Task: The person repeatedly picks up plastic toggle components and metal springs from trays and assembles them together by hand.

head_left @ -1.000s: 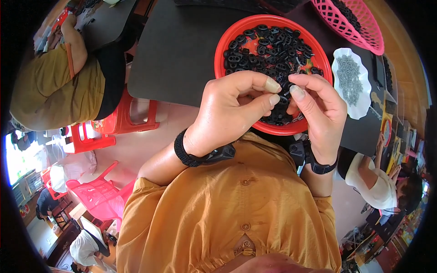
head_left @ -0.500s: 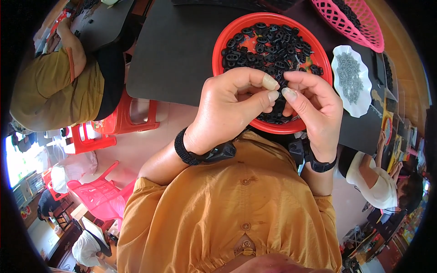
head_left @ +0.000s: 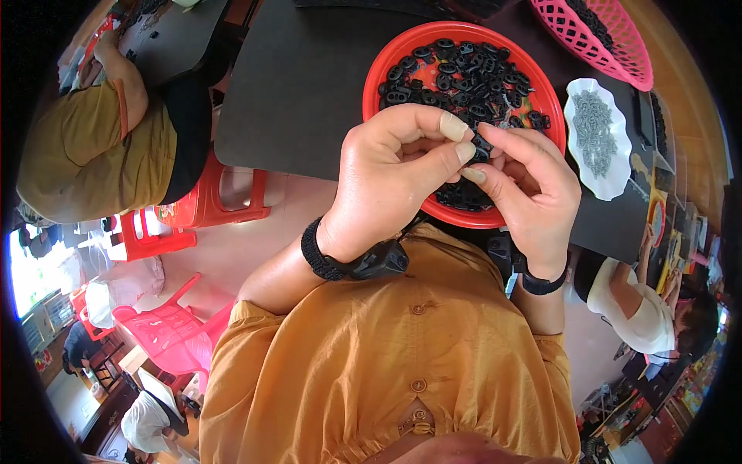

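Observation:
Over a red round tray [head_left: 372, 71] heaped with black two-holed plastic cord locks [head_left: 464, 77], my two hands meet fingertip to fingertip. Between the thumb and index finger of my right hand [head_left: 535, 193] sits a small black cord lock part [head_left: 481, 147]. My left hand [head_left: 390, 178] is closed in a pinch right against that part; a pale covering wraps its index fingertip. Whatever lies inside the left pinch is hidden or too small to make out. A white scalloped dish [head_left: 617, 182] holding small grey metal springs [head_left: 595, 131] stands to the right of the tray.
The tray rests on a dark table [head_left: 278, 100]. A pink mesh basket [head_left: 640, 62] with black parts is at the far right. Another person [head_left: 100, 139] sits at the left, near red stools [head_left: 224, 201]; a person in white [head_left: 634, 309] is at the right.
Both hands stay over the tray. My right thumb has dropped lower and the fingertips have shifted, so the black part between them shows more.

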Motion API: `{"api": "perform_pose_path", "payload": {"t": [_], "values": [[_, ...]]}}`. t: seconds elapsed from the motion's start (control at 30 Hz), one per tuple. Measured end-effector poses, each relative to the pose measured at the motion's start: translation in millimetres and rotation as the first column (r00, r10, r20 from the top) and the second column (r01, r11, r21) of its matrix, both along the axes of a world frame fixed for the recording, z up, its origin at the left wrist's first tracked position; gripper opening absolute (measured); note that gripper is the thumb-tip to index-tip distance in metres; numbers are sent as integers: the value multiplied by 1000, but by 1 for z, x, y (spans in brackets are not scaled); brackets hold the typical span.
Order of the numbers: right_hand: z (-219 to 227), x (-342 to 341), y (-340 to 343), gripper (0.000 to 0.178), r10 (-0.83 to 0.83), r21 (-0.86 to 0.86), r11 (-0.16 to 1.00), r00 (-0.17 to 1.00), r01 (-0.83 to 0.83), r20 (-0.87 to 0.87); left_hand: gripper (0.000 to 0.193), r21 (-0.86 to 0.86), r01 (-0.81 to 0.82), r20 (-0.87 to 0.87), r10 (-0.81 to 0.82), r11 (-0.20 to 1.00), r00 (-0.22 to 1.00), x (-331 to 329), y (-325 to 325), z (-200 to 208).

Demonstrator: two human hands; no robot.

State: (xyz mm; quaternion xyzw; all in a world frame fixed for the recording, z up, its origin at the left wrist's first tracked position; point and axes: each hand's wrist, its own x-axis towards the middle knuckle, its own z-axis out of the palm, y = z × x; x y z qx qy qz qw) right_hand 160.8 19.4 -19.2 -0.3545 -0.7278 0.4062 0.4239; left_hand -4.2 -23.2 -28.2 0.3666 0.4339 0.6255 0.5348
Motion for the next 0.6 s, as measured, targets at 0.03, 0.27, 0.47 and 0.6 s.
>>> {"api": "perform_pose_path", "payload": {"t": [0.03,0.27,0.47,0.6], "values": [[0,-1,-1,39,-26,59,998,999,24,30,15,-11,-7,-2,7,1000,1000,0,0,2],[5,-1,-2,40,-80,194,979,991,57,109,17,6,5,73,-5,1000,997,1,1,5],[11,0,-2,34,-62,139,989,990,44,125,17,22,18,13,-18,1000,1000,1,0,4],[13,6,0,23,-6,56,998,999,3,54,15,36,19,-59,-17,999,998,3,-2,3]]}}
